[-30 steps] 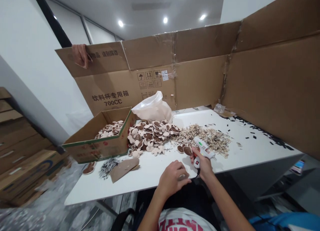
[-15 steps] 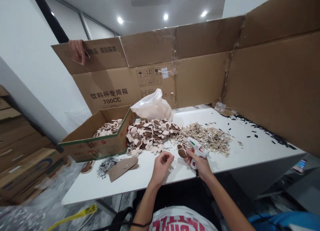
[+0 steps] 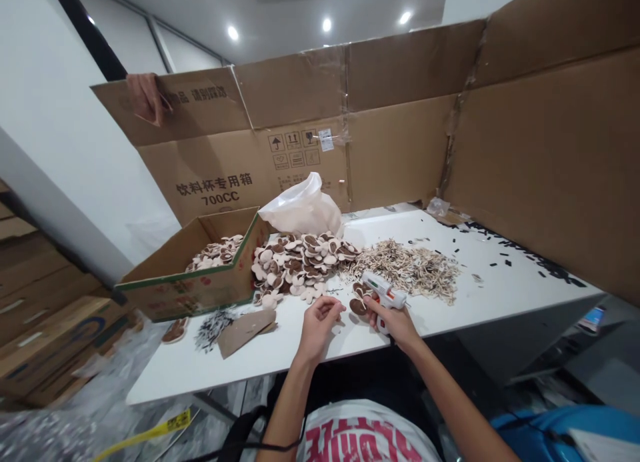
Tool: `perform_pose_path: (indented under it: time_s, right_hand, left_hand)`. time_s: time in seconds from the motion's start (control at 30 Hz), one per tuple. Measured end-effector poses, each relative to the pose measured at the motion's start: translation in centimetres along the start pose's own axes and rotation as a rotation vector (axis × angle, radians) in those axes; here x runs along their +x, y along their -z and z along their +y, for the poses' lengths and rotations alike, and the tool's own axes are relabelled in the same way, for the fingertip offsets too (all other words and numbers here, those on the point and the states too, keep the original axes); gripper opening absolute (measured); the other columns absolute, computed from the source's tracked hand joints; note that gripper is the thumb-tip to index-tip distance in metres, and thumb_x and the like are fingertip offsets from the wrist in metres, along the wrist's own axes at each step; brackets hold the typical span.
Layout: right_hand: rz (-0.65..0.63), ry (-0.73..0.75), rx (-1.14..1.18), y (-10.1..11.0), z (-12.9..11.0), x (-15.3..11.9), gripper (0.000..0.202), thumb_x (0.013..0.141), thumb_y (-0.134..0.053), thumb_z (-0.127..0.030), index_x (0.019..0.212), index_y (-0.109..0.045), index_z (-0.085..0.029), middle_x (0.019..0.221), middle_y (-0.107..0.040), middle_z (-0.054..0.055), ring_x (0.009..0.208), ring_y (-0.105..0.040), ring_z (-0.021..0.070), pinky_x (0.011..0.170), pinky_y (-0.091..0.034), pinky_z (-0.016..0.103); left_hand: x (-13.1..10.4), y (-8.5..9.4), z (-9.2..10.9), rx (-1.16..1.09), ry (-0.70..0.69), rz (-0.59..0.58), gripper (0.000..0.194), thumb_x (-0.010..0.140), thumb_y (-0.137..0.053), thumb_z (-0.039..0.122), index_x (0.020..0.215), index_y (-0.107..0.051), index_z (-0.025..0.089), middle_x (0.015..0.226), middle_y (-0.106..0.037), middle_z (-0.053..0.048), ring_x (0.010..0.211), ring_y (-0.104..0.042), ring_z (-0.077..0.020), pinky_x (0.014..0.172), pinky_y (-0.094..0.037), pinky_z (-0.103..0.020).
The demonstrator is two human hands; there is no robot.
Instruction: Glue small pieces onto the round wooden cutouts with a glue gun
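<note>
My right hand (image 3: 400, 325) grips a white hot glue gun (image 3: 383, 289), its body slanting over the table. A brown felt piece with a pale edge (image 3: 358, 307) shows at the fingertips of the same hand. Just left of it, my left hand (image 3: 319, 325) is closed with thumb and fingertips pinched together; anything between them is too small to make out. Behind the hands lies a heap of brown and pale pink felt shapes (image 3: 295, 265). To its right spreads a pile of short cream cord pieces (image 3: 415, 269).
An open carton (image 3: 190, 294) holding felt shapes stands left, beside a white plastic bag (image 3: 305, 209). Brown sheets (image 3: 245, 332) and dark-and-white snippets (image 3: 214, 330) lie in front. Cardboard walls (image 3: 400, 142) enclose the back and right. Another person's hand (image 3: 146, 99) rests on the left wall.
The view has shifted slightly. My left fingertips have drawn together into a tighter pinch and the wrist has turned a little. My right hand keeps the glue gun and felt piece.
</note>
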State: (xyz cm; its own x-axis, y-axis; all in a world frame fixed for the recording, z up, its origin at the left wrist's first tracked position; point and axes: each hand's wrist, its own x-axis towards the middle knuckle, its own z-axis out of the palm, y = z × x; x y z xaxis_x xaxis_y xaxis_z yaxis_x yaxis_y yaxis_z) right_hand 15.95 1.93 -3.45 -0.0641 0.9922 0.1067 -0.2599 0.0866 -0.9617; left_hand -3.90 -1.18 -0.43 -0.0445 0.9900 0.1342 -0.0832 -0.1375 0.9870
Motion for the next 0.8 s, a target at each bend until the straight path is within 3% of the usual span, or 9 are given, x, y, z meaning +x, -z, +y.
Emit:
perform_pose_path:
  time_s: [0.23, 0.5, 0.8]
  right_hand:
    - [0.008, -0.002, 0.002, 0.22, 0.40, 0.24, 0.048, 0.078, -0.090, -0.063, 0.079, -0.074, -0.018, 0.065, -0.067, 0.005, 0.049, -0.060, 0.0197, 0.047, -0.047, 0.026]
    - [0.051, -0.036, 0.046, 0.06, -0.05, 0.22, 0.047, 0.071, -0.095, -0.060, 0.079, -0.073, -0.020, 0.063, -0.066, 0.003, 0.047, -0.059, 0.0202, 0.044, -0.045, 0.026]
    - [0.026, -0.008, 0.019, 0.02, -0.22, 0.13, 0.047, 0.076, -0.091, -0.062, 0.080, -0.072, -0.019, 0.062, -0.065, 0.003, 0.048, -0.060, 0.0200, 0.044, -0.047, 0.026]
  left_hand:
    - [-0.11, -0.28, 0.41, -0.092, 0.065, -0.024, 0.039, 0.080, -0.086, 0.045, 0.100, -0.069, 0.015, 0.103, -0.079, -0.013, 0.090, -0.076, -0.0209, 0.089, -0.061, -0.035]
    - [-0.04, -0.14, 0.10, -0.060, 0.043, -0.031, 0.041, 0.083, -0.084, 0.045, 0.108, -0.072, 0.015, 0.105, -0.080, -0.014, 0.092, -0.077, -0.0233, 0.090, -0.062, -0.039]
    - [-0.25, -0.44, 0.21, 0.083, -0.033, -0.082, 0.030, 0.089, -0.077, 0.044, 0.103, -0.076, 0.018, 0.098, -0.075, -0.007, 0.086, -0.070, -0.0177, 0.082, -0.058, -0.030]
